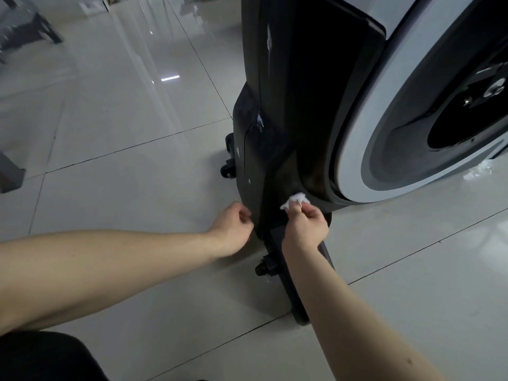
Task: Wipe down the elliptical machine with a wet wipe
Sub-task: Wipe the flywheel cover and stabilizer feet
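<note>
The elliptical machine (291, 92) fills the upper right: a black housing with a large white-rimmed flywheel cover (365, 149). My right hand (306, 225) pinches a crumpled white wet wipe (295, 199) and holds it against the housing's lower edge, just left of the flywheel rim. My left hand (233, 228) sits beside the housing's bottom left corner with fingers curled; I cannot tell whether it touches the machine. White scraps or smears dot the black housing higher up.
A black base bar (297, 284) with a bolt knob (265, 268) runs toward me under my right arm. Small transport wheels (229, 160) stick out on the machine's left. Glossy grey floor tiles (123, 119) surround it. Dark furniture legs (33, 26) stand far left.
</note>
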Demonstrator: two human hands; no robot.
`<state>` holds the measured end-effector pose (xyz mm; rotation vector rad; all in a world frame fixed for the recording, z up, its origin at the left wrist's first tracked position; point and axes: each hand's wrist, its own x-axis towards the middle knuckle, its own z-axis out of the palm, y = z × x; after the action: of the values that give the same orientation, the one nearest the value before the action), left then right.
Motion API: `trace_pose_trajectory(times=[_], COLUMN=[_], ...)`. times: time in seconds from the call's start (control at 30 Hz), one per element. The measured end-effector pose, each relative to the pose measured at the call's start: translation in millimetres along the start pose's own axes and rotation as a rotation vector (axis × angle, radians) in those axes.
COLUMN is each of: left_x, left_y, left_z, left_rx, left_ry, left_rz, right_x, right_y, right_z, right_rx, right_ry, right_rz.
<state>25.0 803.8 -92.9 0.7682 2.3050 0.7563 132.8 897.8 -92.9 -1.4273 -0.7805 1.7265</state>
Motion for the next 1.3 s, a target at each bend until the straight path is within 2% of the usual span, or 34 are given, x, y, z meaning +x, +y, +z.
trace_pose_trajectory(times=[0.13,0.4,0.53,0.67,0.73,0.9,1.07,1.13,1.3], left_x=[2,9,11,14,13,0,-16,-24,-36], left_y=[-4,-2,-5,-17,-18,-2,24,32,31], left_z=[-1,5,6,6,9,29,64,75,84], left_rx=[0.003,-0.033,-0.016,0.103,0.144,0.137,-0.152,-0.223,-0.019], left_ry=[-0.034,0.002,-0.031,-0.057,-0.099,-0.234,-0.538,-0.595,-0.649], left_rz=[-0.031,-0.035,-0.022,-0.012,-0.007,0.047,0.016,-0.006,0.148], right_x=[26,-23,-20,2,10,6,1,0,5], right_y=[4,-2,7,29,29,-4,-19,-12,7], right_z=[-13,16,15,7,-5,-60,-128,-144,-166], right_rx=[-0.125,0.053,0.028,-0.163,-0.322,-0.600,-0.837,-0.854,-0.643], right_ry=[-0.073,-0.121,-0.121,-0.040,-0.104,-0.342,-0.390,-0.382,-0.398], right_rz=[0.140,0.059,-0.027,0.190,0.203,0.034,0.042,0.030,0.193])
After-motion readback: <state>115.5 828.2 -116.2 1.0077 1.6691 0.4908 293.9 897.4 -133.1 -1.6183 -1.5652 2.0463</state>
